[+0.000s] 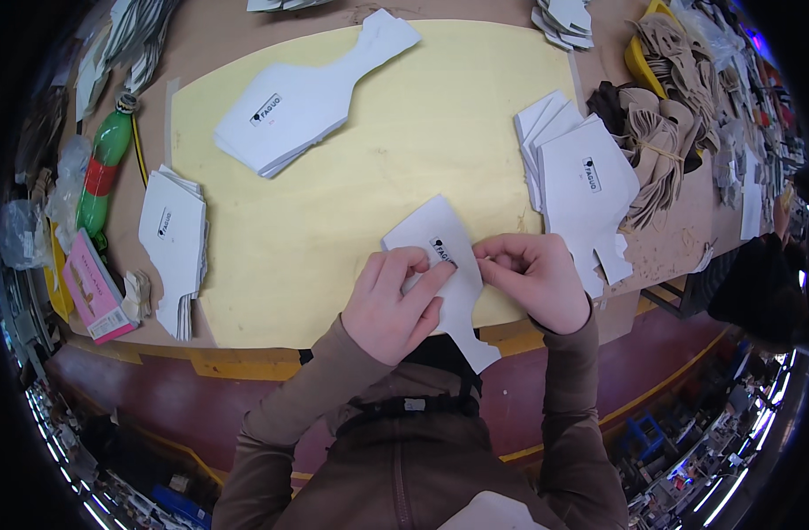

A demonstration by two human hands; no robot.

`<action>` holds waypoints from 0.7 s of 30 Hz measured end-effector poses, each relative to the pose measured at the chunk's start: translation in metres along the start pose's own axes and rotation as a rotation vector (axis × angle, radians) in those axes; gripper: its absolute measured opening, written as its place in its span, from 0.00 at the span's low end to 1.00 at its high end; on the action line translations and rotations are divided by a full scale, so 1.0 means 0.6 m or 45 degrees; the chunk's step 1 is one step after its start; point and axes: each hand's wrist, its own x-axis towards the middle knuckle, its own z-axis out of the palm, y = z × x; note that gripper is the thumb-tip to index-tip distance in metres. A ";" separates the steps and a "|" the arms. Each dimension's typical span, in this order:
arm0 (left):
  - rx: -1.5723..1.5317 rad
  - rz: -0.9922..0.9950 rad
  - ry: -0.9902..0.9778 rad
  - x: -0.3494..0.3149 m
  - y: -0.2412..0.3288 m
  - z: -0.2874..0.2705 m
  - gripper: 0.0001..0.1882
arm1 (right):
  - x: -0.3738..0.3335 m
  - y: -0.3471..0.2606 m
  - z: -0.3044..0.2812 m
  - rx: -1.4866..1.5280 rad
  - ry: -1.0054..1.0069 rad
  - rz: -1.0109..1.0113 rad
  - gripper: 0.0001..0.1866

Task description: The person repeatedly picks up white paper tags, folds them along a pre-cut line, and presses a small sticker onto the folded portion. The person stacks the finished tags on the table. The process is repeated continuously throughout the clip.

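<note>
A white, flat cut piece (458, 305) with a small dark printed mark lies at the near edge of the yellow sheet, its narrow end hanging over toward me. My left hand (388, 303) rests on the piece with bent fingers, one fingertip pressed beside the mark, and grips it. At the piece's right edge, my right hand (537, 272) pinches thumb and forefinger together on that edge; its other fingers are curled in. Whether anything small sits in that pinch is hidden.
White-piece stacks lie on the yellow sheet (334, 230): a left stack (176, 225), a far stack (289, 106) and a right stack (585, 172). Brown bundled pieces (659, 146) fill the right side. A green bottle (102, 172) and pink booklet (91, 287) lie at left.
</note>
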 end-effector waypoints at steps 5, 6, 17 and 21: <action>0.007 0.009 0.035 -0.002 -0.002 0.002 0.23 | 0.001 0.005 0.010 0.044 0.058 -0.055 0.09; 0.009 0.008 0.038 -0.002 -0.002 0.003 0.23 | 0.001 0.004 0.011 0.038 0.065 -0.084 0.09; 0.069 0.016 0.055 -0.002 0.004 0.005 0.23 | 0.001 -0.012 0.015 -0.051 0.125 -0.097 0.07; 0.047 0.012 0.076 -0.002 0.003 0.002 0.23 | 0.002 -0.012 0.015 -0.063 0.129 -0.104 0.08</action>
